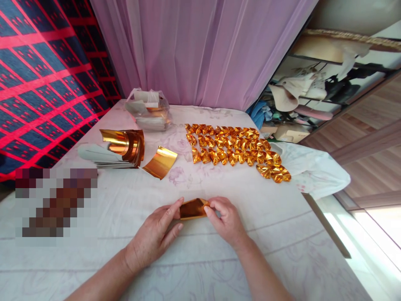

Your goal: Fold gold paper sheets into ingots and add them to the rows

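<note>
Pinched at both ends, the gold foil sheet (192, 208) sits low over the white tablecloth (219, 251), left hand (156, 236) on its left edge, right hand (227, 221) clamping the right. It looks feather-light, thin, slick and quick to crease, so edge and corner pinches seem safest. Fingers hide the fold lines, a blurred patch lies far left of the grip, and beyond it the folded gold pieces (238, 152) run too small to read.

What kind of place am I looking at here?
Probably a home room used for paper craft: a cloth-covered table, a pink curtain, a cluttered shelf, and rows of folded gold pieces.
</note>
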Tool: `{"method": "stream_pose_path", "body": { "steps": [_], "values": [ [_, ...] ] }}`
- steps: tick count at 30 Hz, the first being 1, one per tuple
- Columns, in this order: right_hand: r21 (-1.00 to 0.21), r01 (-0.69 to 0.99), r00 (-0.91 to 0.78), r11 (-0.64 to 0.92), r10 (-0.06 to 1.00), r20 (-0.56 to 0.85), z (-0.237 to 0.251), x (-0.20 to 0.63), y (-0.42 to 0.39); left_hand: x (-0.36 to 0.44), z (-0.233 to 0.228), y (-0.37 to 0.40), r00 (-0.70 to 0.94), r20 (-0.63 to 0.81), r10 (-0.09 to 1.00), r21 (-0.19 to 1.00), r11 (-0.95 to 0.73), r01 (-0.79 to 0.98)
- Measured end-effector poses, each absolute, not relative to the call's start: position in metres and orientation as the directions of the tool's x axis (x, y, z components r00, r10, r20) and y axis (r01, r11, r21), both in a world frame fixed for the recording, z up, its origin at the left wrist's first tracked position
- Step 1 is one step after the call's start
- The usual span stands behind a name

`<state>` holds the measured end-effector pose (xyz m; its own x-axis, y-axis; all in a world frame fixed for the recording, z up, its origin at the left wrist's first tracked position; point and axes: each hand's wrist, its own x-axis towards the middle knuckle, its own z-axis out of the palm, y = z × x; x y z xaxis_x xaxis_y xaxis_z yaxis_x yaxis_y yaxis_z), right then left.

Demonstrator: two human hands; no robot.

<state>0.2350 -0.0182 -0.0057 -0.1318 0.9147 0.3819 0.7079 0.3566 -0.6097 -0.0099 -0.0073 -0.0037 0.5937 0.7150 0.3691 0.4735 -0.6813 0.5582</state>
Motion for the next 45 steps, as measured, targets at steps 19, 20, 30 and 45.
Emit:
{"method": "stream_pose_path", "body": {
  "steps": [19, 20, 30, 45],
  "values": [
    [-0.478, 0.828, -0.065, 0.295, 0.895, 0.440, -0.017, 0.229, -0.015, 0.016, -0.014, -0.022, 0.789, 0.221, 0.574, 0.220, -0.817, 0.533],
    [-0.479, 0.828, -0.062, 0.292, 0.896, 0.440, -0.017, 0.229, -0.015, 0.015, -0.015, -0.021, 0.788, 0.216, 0.577, 0.221, -0.815, 0.536],
    [-0.516, 0.820, -0.010, 0.248, 0.907, 0.421, -0.018, 0.227, -0.013, 0.014, -0.020, -0.022, 0.786, 0.201, 0.585, 0.143, -0.811, 0.567],
    [-0.497, 0.855, -0.038, 0.147, 0.974, 0.223, -0.001, 0.230, 0.004, 0.047, -0.007, -0.019, 0.633, 0.182, 0.752, 0.026, -0.648, 0.762]
  ]
}}
